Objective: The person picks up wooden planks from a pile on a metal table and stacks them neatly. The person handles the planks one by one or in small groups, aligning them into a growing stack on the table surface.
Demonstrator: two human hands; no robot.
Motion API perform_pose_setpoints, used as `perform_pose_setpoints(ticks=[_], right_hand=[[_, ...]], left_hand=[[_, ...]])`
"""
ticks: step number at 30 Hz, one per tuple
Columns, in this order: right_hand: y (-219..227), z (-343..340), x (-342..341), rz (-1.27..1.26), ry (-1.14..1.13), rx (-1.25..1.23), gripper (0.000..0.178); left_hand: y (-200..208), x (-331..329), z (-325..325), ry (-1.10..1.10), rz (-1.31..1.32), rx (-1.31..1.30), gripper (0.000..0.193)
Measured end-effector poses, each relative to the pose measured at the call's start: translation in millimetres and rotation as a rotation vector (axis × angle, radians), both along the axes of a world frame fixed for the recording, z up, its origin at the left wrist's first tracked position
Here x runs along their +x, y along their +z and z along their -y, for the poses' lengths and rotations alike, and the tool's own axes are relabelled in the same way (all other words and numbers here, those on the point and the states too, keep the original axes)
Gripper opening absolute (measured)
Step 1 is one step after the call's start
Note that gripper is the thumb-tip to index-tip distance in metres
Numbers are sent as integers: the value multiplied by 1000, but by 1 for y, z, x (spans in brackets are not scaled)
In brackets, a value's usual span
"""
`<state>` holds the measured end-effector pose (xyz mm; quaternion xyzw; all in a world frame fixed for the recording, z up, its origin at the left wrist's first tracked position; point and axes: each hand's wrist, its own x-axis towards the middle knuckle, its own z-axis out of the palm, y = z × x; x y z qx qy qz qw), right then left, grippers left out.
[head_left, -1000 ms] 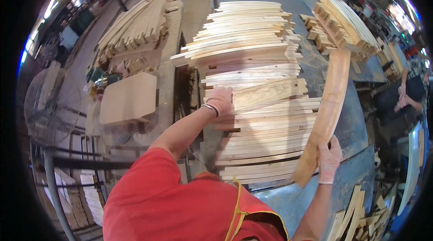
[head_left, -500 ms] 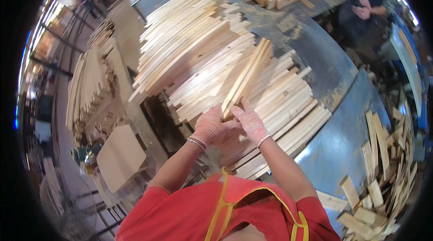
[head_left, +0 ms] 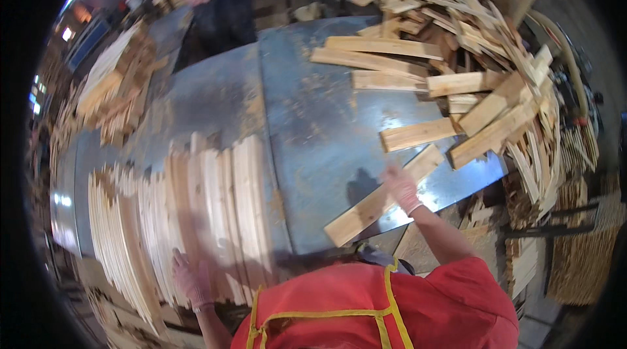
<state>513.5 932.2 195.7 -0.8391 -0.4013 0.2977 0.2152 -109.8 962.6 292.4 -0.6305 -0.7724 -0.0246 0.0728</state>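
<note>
A pale wooden board point(head_left: 353, 220) lies slantwise over the front edge of the metal table, in front of me to the right. My right hand point(head_left: 400, 190), in a pinkish knit glove, is closed across its middle; the fingers are somewhat blurred. Off to the left, a wide row of long wooden strips point(head_left: 219, 192) is laid side by side. My left hand point(head_left: 191, 278), gloved alike, rests on the near part of these strips with its fingers apart.
The grey metal table point(head_left: 307, 146) has a seam and scattered sawdust. A jumbled heap of wooden boards point(head_left: 486, 91) fills its far right. Stacked wood pieces point(head_left: 117, 81) stand at the far left. Across the table is another person point(head_left: 219, 9) with gloved hands.
My view has swung to the right. My hands, earlier together on a bundle of strips, have parted: the left stays at the row and the right has reached the board.
</note>
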Motion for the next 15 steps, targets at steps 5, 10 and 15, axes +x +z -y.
perform_pose_setpoints(ticks=[5, 10, 15], right_hand=[[-14, 53, 260, 111, -985, 628, 77], [-7, 85, 382, -355, -1216, 767, 65], [2, 92, 334, -781, -859, 839, 52]], left_hand=[[-30, 183, -5, -548, 432, -22, 82], [-25, 421, 17, -953, 372, -494, 73], [-52, 452, 7, -1032, 324, -606, 63]])
